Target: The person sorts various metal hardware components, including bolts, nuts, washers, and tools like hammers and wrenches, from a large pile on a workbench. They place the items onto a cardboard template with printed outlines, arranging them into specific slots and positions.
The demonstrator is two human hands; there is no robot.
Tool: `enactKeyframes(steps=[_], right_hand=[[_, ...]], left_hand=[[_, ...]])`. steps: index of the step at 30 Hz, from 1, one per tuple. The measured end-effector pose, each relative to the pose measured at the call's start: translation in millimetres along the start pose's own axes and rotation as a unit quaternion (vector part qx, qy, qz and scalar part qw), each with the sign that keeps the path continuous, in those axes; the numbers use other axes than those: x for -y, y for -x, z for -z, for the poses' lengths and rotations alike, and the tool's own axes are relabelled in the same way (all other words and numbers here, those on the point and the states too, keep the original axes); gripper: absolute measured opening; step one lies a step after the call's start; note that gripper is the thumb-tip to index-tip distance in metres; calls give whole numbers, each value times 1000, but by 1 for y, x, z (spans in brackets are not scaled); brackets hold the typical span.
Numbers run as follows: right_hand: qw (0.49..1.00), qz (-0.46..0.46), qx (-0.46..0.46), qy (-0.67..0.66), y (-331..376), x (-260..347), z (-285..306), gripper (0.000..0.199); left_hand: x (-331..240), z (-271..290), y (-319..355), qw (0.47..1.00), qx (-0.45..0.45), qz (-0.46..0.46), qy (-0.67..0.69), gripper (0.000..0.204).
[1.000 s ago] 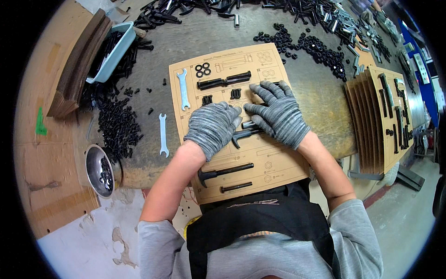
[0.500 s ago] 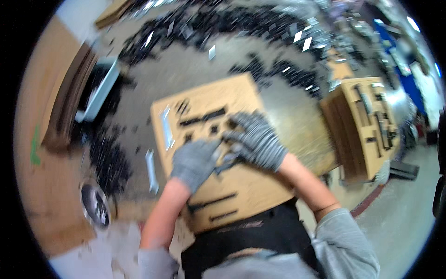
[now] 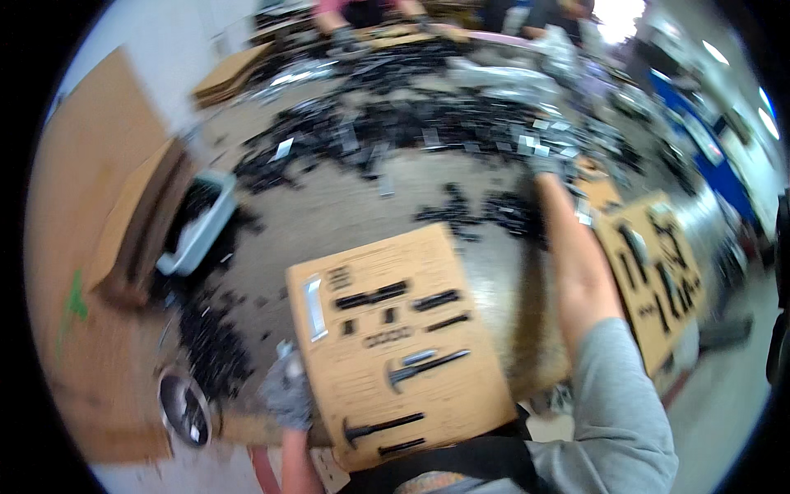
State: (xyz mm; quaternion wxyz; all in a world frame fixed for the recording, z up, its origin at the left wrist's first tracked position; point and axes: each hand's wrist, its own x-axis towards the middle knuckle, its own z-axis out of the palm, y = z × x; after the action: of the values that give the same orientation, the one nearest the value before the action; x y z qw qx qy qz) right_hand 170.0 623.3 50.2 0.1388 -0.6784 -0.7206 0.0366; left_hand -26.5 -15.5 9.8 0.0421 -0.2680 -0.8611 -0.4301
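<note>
A tan cardboard panel [image 3: 444,362] lies tilted in front of me with several black parts on it. Near its upper left corner is a flat silver piece [image 3: 314,306]. Lower down sits a black hammer-shaped part [image 3: 428,368] beside a small silver cylinder [image 3: 419,357]. My left hand [image 3: 288,391], in a grey glove, is low at the panel's left edge, with a pale shiny bit at its fingertips; the fingers are blurred. My right arm stretches far forward, and my right hand [image 3: 539,162] is at the pile of black parts [image 3: 494,119], its fingers hidden.
A second panel with black parts [image 3: 658,280] stands at the right. On the left are a pale blue bin [image 3: 202,226], stacked cardboard [image 3: 144,230] and a round metal bowl [image 3: 183,407]. Gloved hands of another person [image 3: 346,39] are at the far side.
My hands have left the panel's middle: the left went to its left edge, where a silver wrench lay; the right reached out to the far pile. The view has tilted up.
</note>
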Motion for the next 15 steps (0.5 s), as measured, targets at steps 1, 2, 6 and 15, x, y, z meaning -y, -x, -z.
enactKeyframes(steps=[1, 2, 6, 15], right_hand=[[1000, 7, -4, 16, -11, 3, -2, 26], [999, 10, -6, 31, -17, 0, -6, 27], [998, 4, -21, 59, -42, -9, -21, 27], [975, 56, -208, -59, -55, -9, -36, 31]], left_hand=[[0, 2, 0, 999, -1, 1, -46, 28], [-5, 6, 1, 998, 11, 9, -61, 25], [-7, 11, -4, 999, 28, -12, -24, 23], [-9, 7, 0, 999, 17, 12, 33, 21]])
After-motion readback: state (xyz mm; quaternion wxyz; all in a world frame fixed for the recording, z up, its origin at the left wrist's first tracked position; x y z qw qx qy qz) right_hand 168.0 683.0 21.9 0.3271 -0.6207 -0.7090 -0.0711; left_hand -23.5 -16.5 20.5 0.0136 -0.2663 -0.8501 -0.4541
